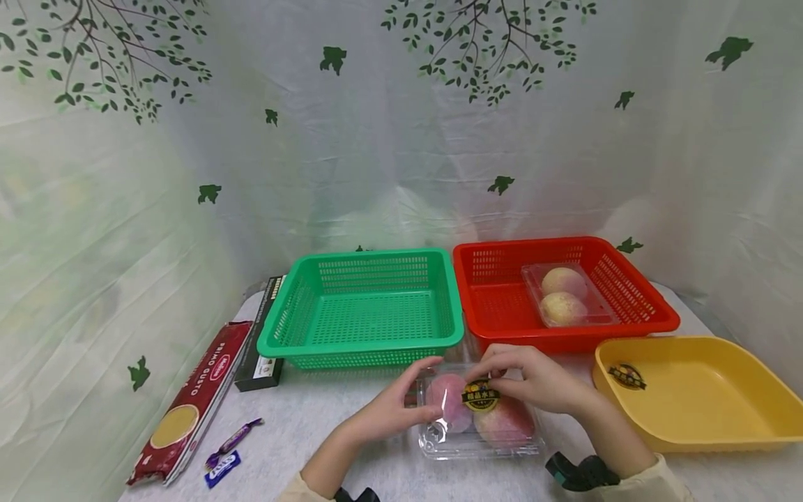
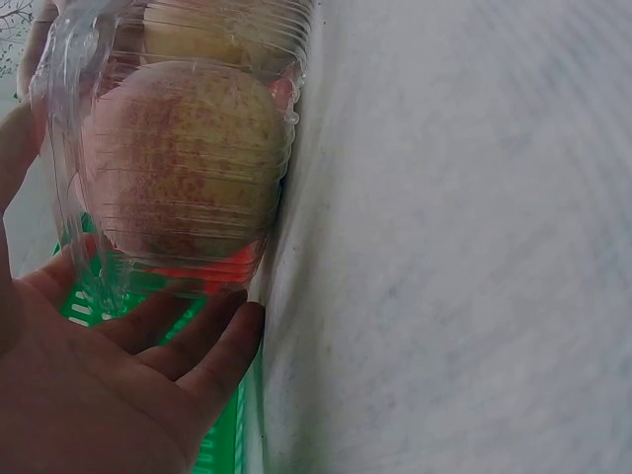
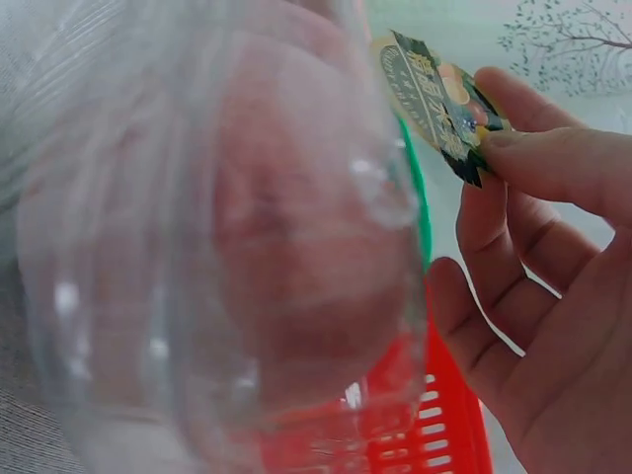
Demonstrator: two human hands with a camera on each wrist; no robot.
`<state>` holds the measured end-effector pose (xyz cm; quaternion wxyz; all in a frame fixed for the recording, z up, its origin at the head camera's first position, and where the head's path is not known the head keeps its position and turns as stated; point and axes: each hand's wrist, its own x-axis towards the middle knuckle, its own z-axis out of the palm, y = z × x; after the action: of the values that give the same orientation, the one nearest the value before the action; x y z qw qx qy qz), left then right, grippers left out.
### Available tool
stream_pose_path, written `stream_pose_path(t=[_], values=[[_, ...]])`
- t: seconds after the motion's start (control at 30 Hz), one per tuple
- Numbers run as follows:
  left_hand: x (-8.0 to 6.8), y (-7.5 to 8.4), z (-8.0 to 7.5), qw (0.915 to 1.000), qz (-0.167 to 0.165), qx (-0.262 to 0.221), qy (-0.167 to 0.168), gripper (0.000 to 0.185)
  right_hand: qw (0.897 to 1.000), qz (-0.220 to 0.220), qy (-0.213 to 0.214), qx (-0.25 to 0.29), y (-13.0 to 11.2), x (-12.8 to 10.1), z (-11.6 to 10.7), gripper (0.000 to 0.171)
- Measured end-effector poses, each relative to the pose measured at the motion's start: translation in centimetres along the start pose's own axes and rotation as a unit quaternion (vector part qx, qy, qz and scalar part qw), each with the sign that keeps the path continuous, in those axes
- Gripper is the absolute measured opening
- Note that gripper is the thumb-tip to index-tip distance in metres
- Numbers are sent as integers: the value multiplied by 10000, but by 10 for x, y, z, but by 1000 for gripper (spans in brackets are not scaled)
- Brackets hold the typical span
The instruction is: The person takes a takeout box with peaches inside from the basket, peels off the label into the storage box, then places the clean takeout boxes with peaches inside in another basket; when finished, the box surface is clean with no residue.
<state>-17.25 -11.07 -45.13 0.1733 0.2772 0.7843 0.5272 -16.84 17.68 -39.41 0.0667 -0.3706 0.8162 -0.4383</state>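
Observation:
A clear plastic clamshell box (image 1: 479,425) with two pink peaches lies on the white table near the front edge. My left hand (image 1: 422,394) grips the box's left end, with the thumb on top. In the left wrist view the left hand (image 2: 148,375) lies against the box (image 2: 178,148), a speckled peach showing through the plastic. My right hand (image 1: 497,374) pinches the round black and gold sticker (image 1: 481,397) on the lid. The right wrist view shows the sticker (image 3: 434,99) with one edge lifted off the box (image 3: 227,257), held at my right hand's fingertips (image 3: 543,163).
Behind the box stand a green basket (image 1: 364,341) and a red basket (image 1: 502,317); the red one holds another clear box of two peaches (image 1: 564,296). A yellow tray (image 1: 709,397) with a sticker (image 1: 626,376) sits right. A pasta box (image 1: 188,404), black box (image 1: 258,348) and candy wrappers (image 1: 228,446) lie left.

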Motion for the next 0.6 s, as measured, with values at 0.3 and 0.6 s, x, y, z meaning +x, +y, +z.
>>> stream_pose_path(t=[0.3,0.6], values=[[0,-1,-2,10000,27,-5,16,76,9993,-61,130,333,-3,-3,-9,26],[-1,2,0,10000,36,43,16,77,9983,16,360,462,-1,-16,-29,24]])
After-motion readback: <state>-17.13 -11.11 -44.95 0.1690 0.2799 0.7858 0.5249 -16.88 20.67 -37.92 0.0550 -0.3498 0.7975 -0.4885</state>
